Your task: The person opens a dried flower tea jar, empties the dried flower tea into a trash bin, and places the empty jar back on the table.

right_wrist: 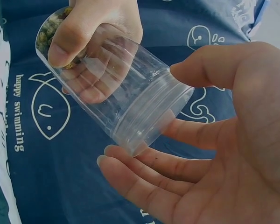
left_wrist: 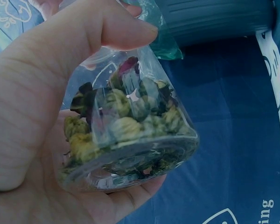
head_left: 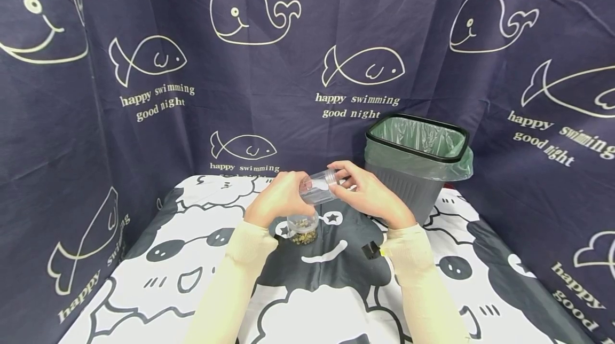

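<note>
My left hand [head_left: 283,197] holds a clear plastic jar [head_left: 318,188] on its side above the table, thumb and fingers curled round its body. Dried yellow-green flower buds [left_wrist: 126,126] with dark red petals show at the base end in the left wrist view. At the other end my right hand [head_left: 366,194] holds the ridged neck [right_wrist: 154,112], thumb on one side and fingers on the other. Whether a clear lid sits on the mouth, I cannot tell. Below the left hand stands an upright clear jar [head_left: 304,228] with dried flowers in its lower part.
A grey bin [head_left: 408,189] with a black rim and green liner bag stands behind the right hand, at the table's back right. A white and dark cartoon cloth [head_left: 326,312] covers the table. Dark blue curtains [head_left: 269,82] enclose the back and sides.
</note>
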A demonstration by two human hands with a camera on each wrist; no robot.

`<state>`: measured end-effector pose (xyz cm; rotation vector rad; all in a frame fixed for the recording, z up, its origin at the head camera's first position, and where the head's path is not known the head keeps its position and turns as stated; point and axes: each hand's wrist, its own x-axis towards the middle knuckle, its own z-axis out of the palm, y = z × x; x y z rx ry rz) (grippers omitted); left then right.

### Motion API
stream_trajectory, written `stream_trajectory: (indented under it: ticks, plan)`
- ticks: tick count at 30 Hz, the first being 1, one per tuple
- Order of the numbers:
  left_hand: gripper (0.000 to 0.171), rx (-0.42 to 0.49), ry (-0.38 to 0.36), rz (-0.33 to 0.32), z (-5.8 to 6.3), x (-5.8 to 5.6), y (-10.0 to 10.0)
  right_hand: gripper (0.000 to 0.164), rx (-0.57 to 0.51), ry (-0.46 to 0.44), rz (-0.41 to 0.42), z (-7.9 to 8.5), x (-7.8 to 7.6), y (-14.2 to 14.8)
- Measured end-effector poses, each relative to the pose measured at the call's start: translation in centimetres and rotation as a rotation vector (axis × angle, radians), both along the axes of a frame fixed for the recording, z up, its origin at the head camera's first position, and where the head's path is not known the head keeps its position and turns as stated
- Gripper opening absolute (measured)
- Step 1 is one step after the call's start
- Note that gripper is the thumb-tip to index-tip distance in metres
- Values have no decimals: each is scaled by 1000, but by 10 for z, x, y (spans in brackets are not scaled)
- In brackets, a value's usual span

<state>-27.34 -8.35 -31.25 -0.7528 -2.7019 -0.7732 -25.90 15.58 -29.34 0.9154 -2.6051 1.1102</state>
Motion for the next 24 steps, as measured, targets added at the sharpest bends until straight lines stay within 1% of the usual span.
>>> stream_trajectory:
  ticks: [8, 17, 24]
  plan:
    - [44, -1, -5, 4, 0, 0, 0, 48, -21, -26, 24, 2, 1, 1]
    - [48, -20, -6, 8, 1, 2, 1, 51, -46, -23, 82, 0, 0, 2]
    - [48, -22, -3, 7, 2, 2, 1, 54, -60, -20, 91, 0, -1, 2]
